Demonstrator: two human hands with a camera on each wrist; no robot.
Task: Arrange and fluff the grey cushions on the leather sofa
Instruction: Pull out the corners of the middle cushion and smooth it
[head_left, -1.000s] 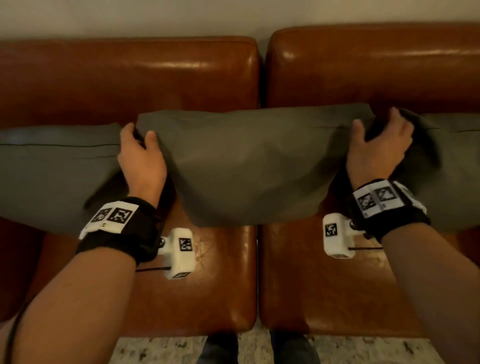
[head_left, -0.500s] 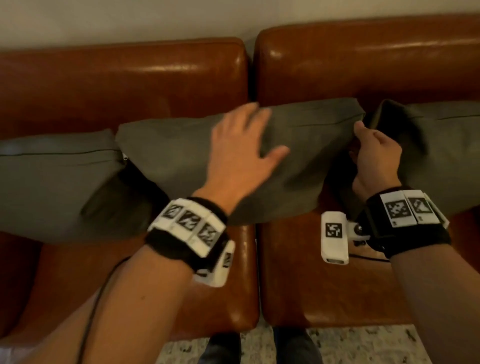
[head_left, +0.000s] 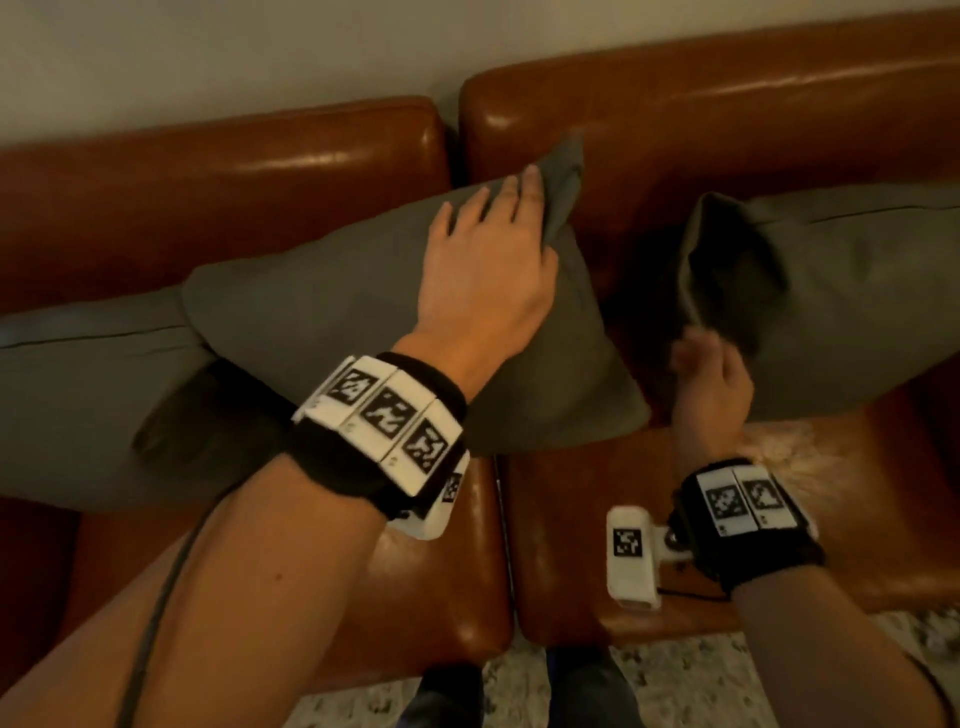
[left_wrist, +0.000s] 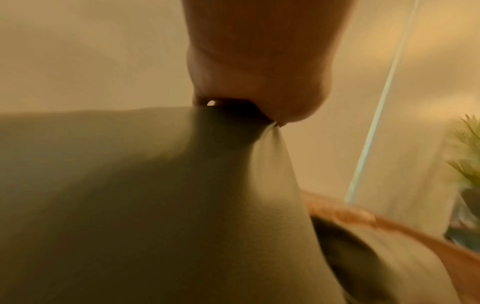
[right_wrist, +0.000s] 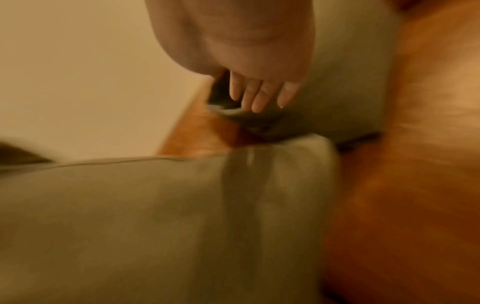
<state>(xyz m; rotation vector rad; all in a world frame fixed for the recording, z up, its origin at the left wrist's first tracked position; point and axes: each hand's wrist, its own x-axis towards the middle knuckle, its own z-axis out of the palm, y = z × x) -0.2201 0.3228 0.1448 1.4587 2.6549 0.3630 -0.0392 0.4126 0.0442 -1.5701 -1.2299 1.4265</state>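
Three grey cushions sat along the sofa (head_left: 727, 98) back. Left hand (head_left: 488, 270) gripped the middle cushion (head_left: 322, 322) at its top right corner, long axis tilted. Right hand (head_left: 709, 379), blurred, grip unclear, was nearer the right cushion (head_left: 831, 291).

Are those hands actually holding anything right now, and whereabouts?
The left hand grips the middle grey fabric cushion by its upper right corner. The right hand is blurred beside the right-hand grey cushion; its hold cannot be told.
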